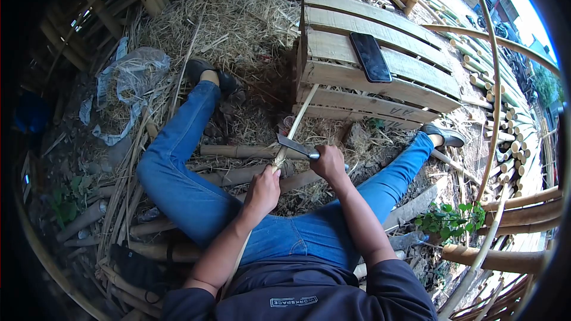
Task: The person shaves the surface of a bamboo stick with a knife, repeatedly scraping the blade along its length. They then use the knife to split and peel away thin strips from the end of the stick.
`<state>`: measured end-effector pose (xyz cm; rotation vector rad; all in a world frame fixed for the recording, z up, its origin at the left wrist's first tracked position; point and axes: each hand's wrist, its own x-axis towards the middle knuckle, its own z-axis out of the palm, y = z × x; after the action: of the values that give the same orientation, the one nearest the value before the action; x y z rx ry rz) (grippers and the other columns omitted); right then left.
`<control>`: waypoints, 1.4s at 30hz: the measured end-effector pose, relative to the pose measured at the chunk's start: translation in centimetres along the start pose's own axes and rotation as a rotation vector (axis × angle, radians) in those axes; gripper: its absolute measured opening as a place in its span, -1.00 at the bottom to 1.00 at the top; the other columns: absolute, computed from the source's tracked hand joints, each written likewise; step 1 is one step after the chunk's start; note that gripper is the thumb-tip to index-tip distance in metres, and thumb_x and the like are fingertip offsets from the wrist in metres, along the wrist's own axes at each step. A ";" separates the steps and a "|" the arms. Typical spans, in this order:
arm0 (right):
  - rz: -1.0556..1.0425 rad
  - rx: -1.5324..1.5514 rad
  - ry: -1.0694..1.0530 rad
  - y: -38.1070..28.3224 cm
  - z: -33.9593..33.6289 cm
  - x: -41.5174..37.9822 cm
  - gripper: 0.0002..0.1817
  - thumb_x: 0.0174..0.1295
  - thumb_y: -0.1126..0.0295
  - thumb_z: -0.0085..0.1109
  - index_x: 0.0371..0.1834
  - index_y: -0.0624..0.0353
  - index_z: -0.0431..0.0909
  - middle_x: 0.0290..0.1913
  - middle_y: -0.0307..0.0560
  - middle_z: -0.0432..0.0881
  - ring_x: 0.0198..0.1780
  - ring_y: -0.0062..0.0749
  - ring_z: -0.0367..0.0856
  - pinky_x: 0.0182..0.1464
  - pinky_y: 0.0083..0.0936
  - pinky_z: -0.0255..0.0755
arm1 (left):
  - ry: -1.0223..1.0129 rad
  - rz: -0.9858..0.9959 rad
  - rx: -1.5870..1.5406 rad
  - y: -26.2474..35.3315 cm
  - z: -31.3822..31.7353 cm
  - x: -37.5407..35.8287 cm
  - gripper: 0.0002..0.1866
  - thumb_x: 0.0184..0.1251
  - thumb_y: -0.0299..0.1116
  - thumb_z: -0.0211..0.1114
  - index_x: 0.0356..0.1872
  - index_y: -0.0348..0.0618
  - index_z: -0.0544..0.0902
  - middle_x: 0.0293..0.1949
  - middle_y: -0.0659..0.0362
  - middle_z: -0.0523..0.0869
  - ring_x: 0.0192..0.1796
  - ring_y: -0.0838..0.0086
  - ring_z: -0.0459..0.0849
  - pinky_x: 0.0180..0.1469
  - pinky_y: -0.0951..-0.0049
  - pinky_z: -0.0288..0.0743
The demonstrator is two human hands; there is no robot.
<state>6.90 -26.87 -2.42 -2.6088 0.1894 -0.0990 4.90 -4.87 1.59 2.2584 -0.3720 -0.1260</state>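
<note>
A long, pale bamboo strip (303, 109) slants from the wooden crate down between the legs. My left hand (263, 192) is closed around it, and its lower part runs back under the left forearm. My right hand (329, 163) grips the handle of a knife (296, 145), whose blade lies across the strip just above my left hand. The slatted wooden crate (339, 47) stands in front, with a dark phone (371, 57) lying on top. The strip's upper end meets the crate's near edge.
My legs in blue jeans (178, 193) are spread on both sides. Straw and shavings (238, 21) cover the ground ahead. A plastic bag (134, 74) lies at the left. Stacked bamboo poles (517, 137) and a leafy plant (452, 220) are at the right.
</note>
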 end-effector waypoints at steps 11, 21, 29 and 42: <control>0.123 0.040 0.179 2.6 0.3 -0.4 -0.78 0.13 0.30 0.21 -0.46 0.25 0.68 -0.47 0.34 0.62 -0.34 0.28 0.64 -0.20 0.00 0.54 | -0.016 0.000 0.032 0.1 -0.1 -0.2 -0.77 0.51 -0.33 0.06 -0.27 -0.33 0.50 -0.45 -0.28 0.66 -0.32 -0.24 0.66 -0.30 -0.14 0.50; -0.094 0.077 0.054 -0.8 -0.1 -1.2 -0.84 0.01 0.32 0.24 -0.48 0.19 0.66 -0.50 0.26 0.63 -0.38 0.21 0.65 -0.23 -0.01 0.56 | -0.019 -0.027 0.024 0.1 0.1 -0.1 -0.75 0.52 -0.31 0.05 -0.26 -0.34 0.50 -0.45 -0.30 0.65 -0.31 -0.26 0.64 -0.31 -0.16 0.48; -0.011 0.084 0.004 0.1 1.2 -0.3 -0.86 -0.09 0.38 0.19 -0.47 0.14 0.68 -0.46 0.22 0.66 -0.33 0.19 0.68 -0.16 -0.02 0.57 | -0.012 -0.009 -0.063 -1.4 0.6 0.1 -0.77 0.51 -0.32 0.08 -0.27 -0.31 0.52 -0.36 -0.25 0.64 -0.24 -0.26 0.62 -0.25 -0.08 0.45; 0.148 -0.018 0.231 3.8 0.6 1.5 -0.79 0.09 0.32 0.19 -0.47 0.26 0.67 -0.47 0.34 0.63 -0.36 0.29 0.64 -0.21 0.03 0.53 | -0.057 -0.049 -0.087 -1.7 0.6 -0.1 -0.74 0.52 -0.27 0.08 -0.25 -0.31 0.54 -0.35 -0.24 0.65 -0.20 -0.26 0.61 -0.21 -0.07 0.47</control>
<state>8.00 -30.07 -4.86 -2.5871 0.4659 -0.3478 5.10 -4.22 -0.08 2.1825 -0.3352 -0.2287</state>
